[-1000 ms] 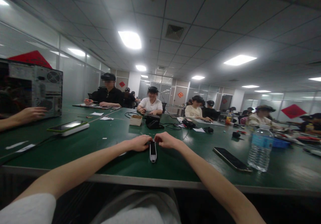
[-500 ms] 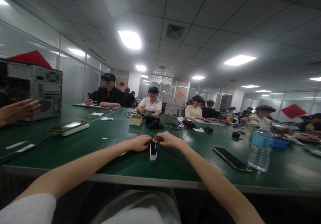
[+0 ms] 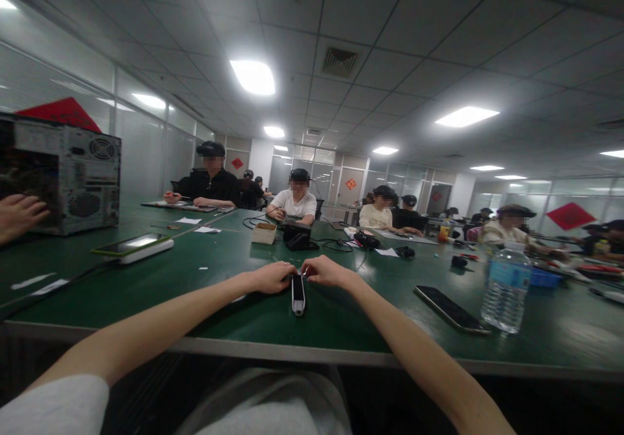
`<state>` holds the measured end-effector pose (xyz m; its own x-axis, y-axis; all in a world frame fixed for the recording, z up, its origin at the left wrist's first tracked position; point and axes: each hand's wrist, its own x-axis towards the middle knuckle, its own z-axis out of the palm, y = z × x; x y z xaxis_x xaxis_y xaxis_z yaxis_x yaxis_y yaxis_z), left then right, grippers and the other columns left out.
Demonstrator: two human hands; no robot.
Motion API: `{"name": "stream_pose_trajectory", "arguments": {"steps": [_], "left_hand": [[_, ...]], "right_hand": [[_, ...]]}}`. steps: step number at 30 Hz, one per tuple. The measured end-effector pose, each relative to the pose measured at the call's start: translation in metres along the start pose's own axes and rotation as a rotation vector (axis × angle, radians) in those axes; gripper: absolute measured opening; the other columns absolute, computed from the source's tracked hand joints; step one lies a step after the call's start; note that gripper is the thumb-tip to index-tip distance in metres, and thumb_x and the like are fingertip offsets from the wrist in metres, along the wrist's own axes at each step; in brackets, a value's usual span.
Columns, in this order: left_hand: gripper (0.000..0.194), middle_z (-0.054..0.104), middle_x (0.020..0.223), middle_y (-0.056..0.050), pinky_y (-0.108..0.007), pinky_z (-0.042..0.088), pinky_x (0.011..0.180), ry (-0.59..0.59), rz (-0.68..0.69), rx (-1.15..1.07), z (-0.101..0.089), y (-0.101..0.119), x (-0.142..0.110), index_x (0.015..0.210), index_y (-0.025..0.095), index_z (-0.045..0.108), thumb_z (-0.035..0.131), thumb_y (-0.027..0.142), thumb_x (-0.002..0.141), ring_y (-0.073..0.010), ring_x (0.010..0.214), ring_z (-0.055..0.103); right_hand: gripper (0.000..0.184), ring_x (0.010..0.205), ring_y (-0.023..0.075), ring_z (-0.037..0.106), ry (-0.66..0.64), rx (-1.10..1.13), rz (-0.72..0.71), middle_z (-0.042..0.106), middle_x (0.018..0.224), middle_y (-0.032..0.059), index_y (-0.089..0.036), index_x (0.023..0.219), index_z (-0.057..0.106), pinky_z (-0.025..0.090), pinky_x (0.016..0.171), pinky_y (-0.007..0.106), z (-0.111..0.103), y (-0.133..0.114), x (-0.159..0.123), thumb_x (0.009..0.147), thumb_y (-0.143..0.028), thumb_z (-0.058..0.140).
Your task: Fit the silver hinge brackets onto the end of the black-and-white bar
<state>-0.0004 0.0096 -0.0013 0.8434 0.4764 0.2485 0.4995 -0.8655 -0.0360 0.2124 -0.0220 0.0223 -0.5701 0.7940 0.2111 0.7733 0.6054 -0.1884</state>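
A narrow, stapler-like object, black on top with white sides, lies on the green table in front of me, one end pointing my way. My left hand is closed at its far end, from the left, with the fingertips bent against it. From the right, my right hand pinches at the same far end, thumb and finger together. Something small and pale shows between the fingertips, too small to name. The hands themselves partly hide the far end of the object.
A phone and a water bottle stand to the right. Ahead are a small box and a black device. At left, a co-worker's hand is by an open computer case, near a green-edged phone.
The co-worker's hand at the left has moved left, away from the back of the computer case. My own hands and the narrow object look the same.
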Motion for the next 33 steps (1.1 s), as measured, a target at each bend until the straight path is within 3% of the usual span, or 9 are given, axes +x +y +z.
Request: {"name": "stream_pose_trajectory", "arguments": {"steps": [17, 25, 33], "left_hand": [[0.031, 0.061, 0.112, -0.008, -0.031, 0.045, 0.091, -0.005, -0.014, 0.002, 0.0031, -0.0031, 0.0009, 0.115, 0.02, 0.052, 0.049, 0.019, 0.085, -0.0219, 0.103, 0.058], [0.03, 0.061, 0.111, -0.008, -0.031, 0.044, 0.091, -0.004, -0.001, 0.004, 0.0034, -0.0041, 0.0011, 0.115, 0.02, 0.053, 0.048, 0.019, 0.085, -0.0217, 0.104, 0.057], [0.03, 0.061, 0.111, -0.008, -0.031, 0.044, 0.091, 0.012, 0.014, -0.001, 0.0042, -0.0047, 0.0005, 0.115, 0.019, 0.054, 0.048, 0.019, 0.085, -0.0216, 0.103, 0.058]], "right_hand": [[0.025, 0.084, 0.015, 0.067, 0.026, 0.019, -0.042, 0.071, 0.091, 0.0047, -0.017, 0.102, 0.063, 0.048, 0.075, 0.023, 0.0018, -0.0042, -0.0003, 0.078, -0.01, 0.063], [0.023, 0.079, 0.0167, 0.064, 0.005, -0.177, -0.002, 0.07, 0.088, 0.0056, -0.017, 0.097, 0.067, 0.044, 0.066, 0.022, -0.001, 0.0015, -0.001, 0.076, -0.024, 0.069], [0.015, 0.077, 0.0162, 0.062, -0.01, -0.229, -0.008, 0.07, 0.087, 0.0056, -0.016, 0.092, 0.07, 0.038, 0.062, 0.021, 0.0004, -0.0044, -0.0001, 0.08, -0.024, 0.064]]}}
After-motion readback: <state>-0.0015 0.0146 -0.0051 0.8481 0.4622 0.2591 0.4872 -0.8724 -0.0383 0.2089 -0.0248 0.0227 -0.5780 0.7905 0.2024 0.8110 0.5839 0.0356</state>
